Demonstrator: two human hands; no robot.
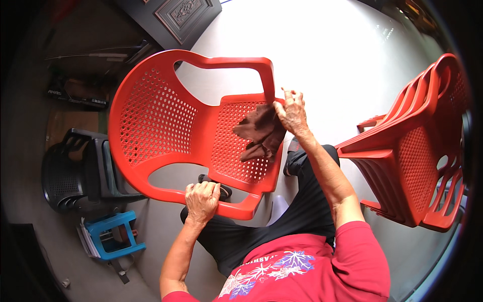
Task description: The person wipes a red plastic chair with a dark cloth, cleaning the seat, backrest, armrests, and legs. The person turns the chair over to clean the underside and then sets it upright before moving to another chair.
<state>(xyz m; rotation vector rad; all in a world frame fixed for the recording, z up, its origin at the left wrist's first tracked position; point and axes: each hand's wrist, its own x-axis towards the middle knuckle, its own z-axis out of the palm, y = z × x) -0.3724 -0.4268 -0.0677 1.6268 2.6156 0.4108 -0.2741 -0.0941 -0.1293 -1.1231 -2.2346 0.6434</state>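
Note:
A red plastic armchair (151,173) with a perforated back and seat is tipped in front of me, its back toward the left. My left hand (202,201) is closed over the near armrest, knuckles up. At the front corner of the seat, by the base of the far armrest, my right hand (293,113) touches the chair with its fingers partly stretched and apart. A crumpled dark brown cloth (261,133) lies over the seat's front part, reaching up to my right thumb. Whether that thumb presses on the cloth is hard to make out.
Several red chairs (415,166) are stacked at the right. On the left are a black chair (63,181) and a blue plastic stool (113,236) beside some papers. A dark carved panel (183,17) stands at the far side. My legs are close under the chair's near edge.

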